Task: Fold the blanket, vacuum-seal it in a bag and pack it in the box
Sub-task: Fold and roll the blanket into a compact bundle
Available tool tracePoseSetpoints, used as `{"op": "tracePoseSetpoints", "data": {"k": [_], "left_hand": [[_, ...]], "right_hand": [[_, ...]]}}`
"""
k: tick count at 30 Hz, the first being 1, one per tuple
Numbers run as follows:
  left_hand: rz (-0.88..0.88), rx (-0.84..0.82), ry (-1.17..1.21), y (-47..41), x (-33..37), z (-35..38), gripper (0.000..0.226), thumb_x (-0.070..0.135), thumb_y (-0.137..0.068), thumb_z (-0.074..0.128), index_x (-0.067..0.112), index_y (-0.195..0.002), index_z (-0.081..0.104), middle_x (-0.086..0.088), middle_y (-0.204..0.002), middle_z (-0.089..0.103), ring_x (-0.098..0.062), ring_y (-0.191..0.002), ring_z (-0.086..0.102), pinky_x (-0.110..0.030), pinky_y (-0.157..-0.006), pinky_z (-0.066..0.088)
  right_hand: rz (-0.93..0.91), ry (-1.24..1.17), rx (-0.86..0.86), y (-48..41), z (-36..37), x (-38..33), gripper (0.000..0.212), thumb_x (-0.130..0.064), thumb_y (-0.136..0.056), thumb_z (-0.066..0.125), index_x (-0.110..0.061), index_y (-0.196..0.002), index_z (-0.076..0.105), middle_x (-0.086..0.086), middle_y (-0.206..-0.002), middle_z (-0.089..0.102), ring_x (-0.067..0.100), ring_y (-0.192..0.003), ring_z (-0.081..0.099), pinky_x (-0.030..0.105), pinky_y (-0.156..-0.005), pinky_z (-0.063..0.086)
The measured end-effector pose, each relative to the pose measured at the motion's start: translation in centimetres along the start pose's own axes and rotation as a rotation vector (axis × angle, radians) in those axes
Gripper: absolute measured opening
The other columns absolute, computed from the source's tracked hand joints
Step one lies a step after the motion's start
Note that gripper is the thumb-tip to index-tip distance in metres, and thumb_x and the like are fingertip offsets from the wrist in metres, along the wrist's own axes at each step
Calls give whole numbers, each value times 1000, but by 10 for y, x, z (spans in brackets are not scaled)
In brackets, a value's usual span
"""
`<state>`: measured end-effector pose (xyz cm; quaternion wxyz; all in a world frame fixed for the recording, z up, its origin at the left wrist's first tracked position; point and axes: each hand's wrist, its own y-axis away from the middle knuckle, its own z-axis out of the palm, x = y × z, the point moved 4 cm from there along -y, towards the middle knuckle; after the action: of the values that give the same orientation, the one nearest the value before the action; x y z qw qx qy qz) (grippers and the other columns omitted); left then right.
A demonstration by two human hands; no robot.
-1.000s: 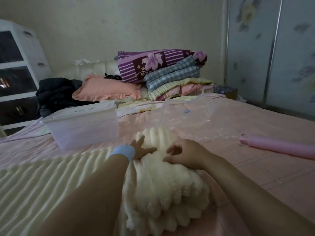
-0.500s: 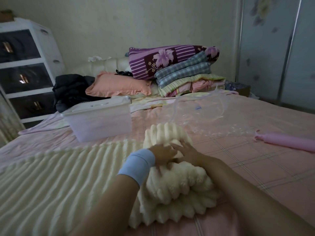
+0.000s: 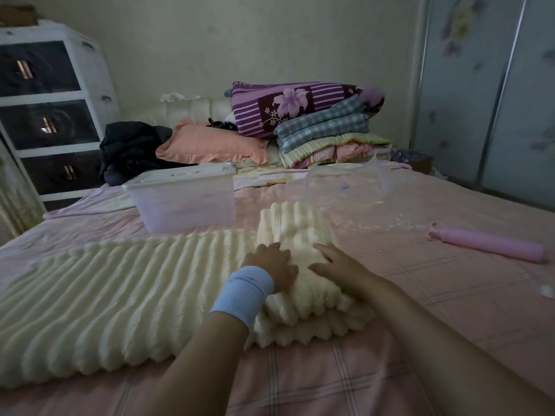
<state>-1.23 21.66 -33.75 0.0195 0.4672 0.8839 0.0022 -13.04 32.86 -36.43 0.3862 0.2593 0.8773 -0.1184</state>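
A person's view down onto a bed covered by a pink checked sheet (image 3: 420, 301). A cream, ribbed, fluffy blanket (image 3: 120, 295) lies across the near left of the bed, and its right end is folded into a thick layered stack in the middle. Both hands rest on top of that stack, gripping nothing. The left hand (image 3: 271, 265), with a pale blue wristband (image 3: 243, 292), lies palm down with its fingers loosely extended. The right hand (image 3: 339, 268) lies just beside it with its fingers spread flat on the pile. Just beyond the spread blanket, to the left of the stack, stands a translucent plastic box (image 3: 183, 202) with its lid on. Just beyond the stack to the right lies a crumpled clear vacuum bag (image 3: 345, 190), touching or nearly touching the stack's far end. A pink hand pump (image 3: 489, 244) lies on the sheet well to the right, and a small white object (image 3: 548, 291) sits at the right edge. At the far end of the bed are a peach pillow (image 3: 210, 145), a pile of folded bedding (image 3: 324, 133) and a heap of dark clothing (image 3: 132, 151). A white drawer unit (image 3: 45, 109) stands at the far left, and wardrobe doors (image 3: 495, 100) fill the right side.
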Motion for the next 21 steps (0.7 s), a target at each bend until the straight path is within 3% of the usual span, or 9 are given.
{"op": "tracePoseSetpoints", "data": {"k": [2, 5, 9, 11, 13, 15, 17, 19, 21], "left_hand": [[-16, -32, 149, 5, 7, 10, 54, 43, -100, 30, 11, -142, 40, -11, -151, 33, -33, -134, 34, -47, -109, 32], [-43, -96, 311, 8, 12, 31, 55, 37, -103, 26, 5, -147, 32, -14, -155, 25, -33, -139, 30, -42, -115, 27], [-55, -61, 596, 13, 20, 28, 49, 32, -104, 31, 11, -148, 35, -7, -155, 31, -25, -142, 31, -33, -116, 22], [-7, -40, 729, 12, 31, 24, 46, 31, -104, 32, 14, -147, 39, -6, -153, 37, -25, -140, 35, -35, -117, 25], [6, -8, 828, 11, 35, 24, 45, 32, -103, 34, 14, -142, 46, -9, -147, 46, -26, -134, 43, -40, -114, 32], [-13, -20, 898, 10, 30, 30, 44, 33, -101, 36, 11, -137, 50, -12, -139, 54, -28, -126, 52, -42, -107, 41], [-18, -33, 878, 14, 18, 29, 37, 23, -102, 40, 2, -131, 53, -17, -133, 56, -31, -122, 53, -40, -105, 43], [-15, -80, 733, 21, -3, 18, 32, 14, -101, 44, -3, -127, 54, -21, -131, 56, -34, -122, 51, -36, -102, 41], [-63, -122, 529, 31, -28, 3, 31, 10, -97, 51, -1, -125, 58, -19, -129, 58, -32, -119, 53, -32, -97, 40]], "right_hand": [[83, -87, 97, 7, -3, 5, 88, -60, -78, 66, -26, -153, 36, -3, -152, 40, 21, -136, 45, 38, -108, 39], [372, -284, 209, 23, -4, 16, 109, -75, -52, 70, -16, -141, 47, 6, -133, 60, 27, -112, 62, 40, -97, 51], [372, -473, 299, 34, -16, 8, 66, -38, -64, 85, -8, -120, 67, 4, -98, 72, 22, -83, 70, 29, -69, 57], [281, -433, 419, 42, -33, -7, 47, -25, -67, 81, -11, -111, 71, 0, -89, 71, 19, -79, 68, 28, -68, 55], [187, -286, 494, 49, -43, -27, 38, -27, -68, 79, -17, -103, 72, -3, -90, 72, 17, -82, 67, 32, -74, 56], [73, -169, 528, 53, -44, -44, 41, -38, -72, 78, -22, -109, 70, -7, -102, 70, 18, -93, 66, 34, -82, 54], [-57, -236, 468, 50, -38, -57, 38, -47, -84, 68, -23, -114, 70, -8, -111, 66, 20, -108, 62, 38, -94, 49], [-134, -377, 350, 43, -23, -70, 43, -50, -85, 57, -23, -115, 70, -4, -120, 67, 20, -114, 59, 41, -101, 44], [-134, -343, 246, 37, -3, -76, 66, -57, -78, 56, -25, -135, 59, -5, -137, 60, 17, -123, 54, 41, -108, 41]]}}
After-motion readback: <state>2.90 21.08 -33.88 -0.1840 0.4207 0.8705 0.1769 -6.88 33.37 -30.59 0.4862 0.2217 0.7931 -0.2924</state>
